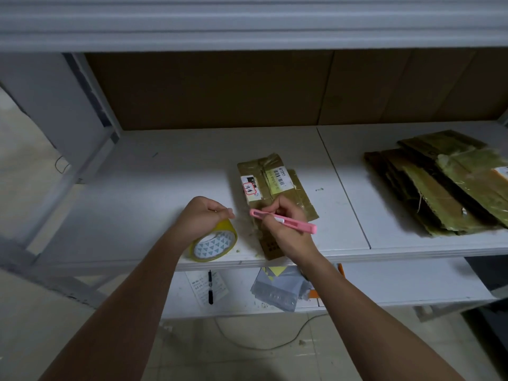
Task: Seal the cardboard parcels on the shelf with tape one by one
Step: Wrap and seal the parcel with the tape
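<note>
The yellow tape roll (214, 241) was gripped by the left hand (203, 215), the pink plastic cutter (284, 221) by the right hand (286, 229), over the flat cardboard parcel (270, 193); cutting the tape seemingly came next.

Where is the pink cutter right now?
The pink cutter is in the right hand, held over the near end of the taped parcel mid-shelf, right of the yellow tape roll.

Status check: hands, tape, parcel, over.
Left hand grips yellow tape roll. Right hand holds pink utility knife over flat taped cardboard parcel. Nothing blocking.
</note>
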Tool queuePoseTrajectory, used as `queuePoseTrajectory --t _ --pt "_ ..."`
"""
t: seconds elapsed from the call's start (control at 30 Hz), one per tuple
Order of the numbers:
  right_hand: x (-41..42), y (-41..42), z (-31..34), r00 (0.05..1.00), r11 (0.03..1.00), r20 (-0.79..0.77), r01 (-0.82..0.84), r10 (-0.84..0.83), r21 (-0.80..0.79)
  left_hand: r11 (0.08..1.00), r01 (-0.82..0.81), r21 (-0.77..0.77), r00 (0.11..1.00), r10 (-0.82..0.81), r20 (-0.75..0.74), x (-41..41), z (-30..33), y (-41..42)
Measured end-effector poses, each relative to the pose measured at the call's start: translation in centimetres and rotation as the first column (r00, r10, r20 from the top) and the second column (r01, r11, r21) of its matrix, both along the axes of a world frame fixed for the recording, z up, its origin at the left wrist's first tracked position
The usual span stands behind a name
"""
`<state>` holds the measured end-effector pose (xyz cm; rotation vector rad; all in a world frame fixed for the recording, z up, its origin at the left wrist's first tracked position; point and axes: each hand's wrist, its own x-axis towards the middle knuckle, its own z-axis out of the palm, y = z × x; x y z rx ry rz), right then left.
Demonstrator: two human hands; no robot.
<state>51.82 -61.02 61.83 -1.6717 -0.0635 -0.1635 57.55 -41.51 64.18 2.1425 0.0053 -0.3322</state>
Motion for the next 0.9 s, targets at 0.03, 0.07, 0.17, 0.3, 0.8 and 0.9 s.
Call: queuePoseTrajectory --t 0.03,0.07,0.17,0.3,0.8,0.9 --pt "0.1 0.0 -0.1 1.0 1.0 -0.001 -0.002 0.002 -0.018 1.0 -0.003 0.006 1.0 0.003 0.004 0.1 0.0 -0.1" --pt "0.1 0.0 -0.2 1.0 0.999 0.0 -0.004 0.004 -0.037 1.0 -0.004 0.016 1.0 0.004 0.007 0.1 0.0 -0.1" --pt "0.1 0.2 -0.3 1.0 0.999 0.012 -0.026 0.026 -0.046 1.0 -0.011 0.028 1.0 0.011 0.007 0.2 -0.1 -0.1" --pt "0.0 0.5 -0.3 0.997 0.994 0.036 -0.065 0.069 -0.09 0.999 -0.008 0.031 1.0 0.008 0.015 0.3 -0.2 -0.2" --pt "0.2 -0.2 2.0 0.998 0.989 -0.043 0.041 -0.035 0.144 0.989 -0.08 -0.121 0.996 0.084 0.03 -0.3 -0.1 1.4" --pt "0.3 -0.9 3.4 0.989 0.984 0.073 0.115 -0.126 0.135 0.989 -0.091 -0.114 0.995 0.095 0.034 -0.4 0.1 1.2"
